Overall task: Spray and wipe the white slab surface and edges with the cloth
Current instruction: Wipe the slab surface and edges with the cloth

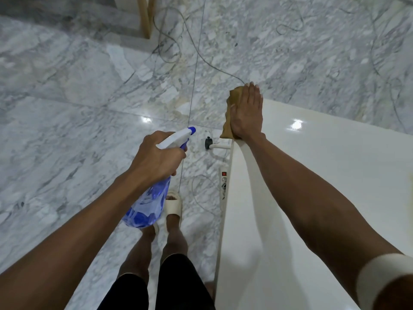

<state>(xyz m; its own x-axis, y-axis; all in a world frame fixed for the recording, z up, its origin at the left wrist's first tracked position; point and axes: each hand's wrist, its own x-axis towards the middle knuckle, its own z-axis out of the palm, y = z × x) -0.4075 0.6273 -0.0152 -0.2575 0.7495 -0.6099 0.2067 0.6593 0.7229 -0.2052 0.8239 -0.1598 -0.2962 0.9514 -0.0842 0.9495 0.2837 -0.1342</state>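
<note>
the glossy white rectangular slab (312, 175) stood to the person's right, its long axis running away from the body, its left edge beside the legs. the right hand (247, 113) lay flat, fingers straight and together, pressing a folded tan cloth (231, 101) onto the slab's far left corner; the cloth overhung the edge. the left hand (156, 155) was curled round the neck of a translucent blue plastic spray bottle (149, 202), its white-and-blue nozzle (185, 135) pointing forward and right toward that corner, held off the slab over the grey-veined marble floor (78, 97). whether a finger sat on the trigger could not be told. in my judgement the right hand was nearer the work: the unwiped edge ran from the cloth back toward the body. a white power strip (224, 182) lay below that edge, a spray hazard.
</note>
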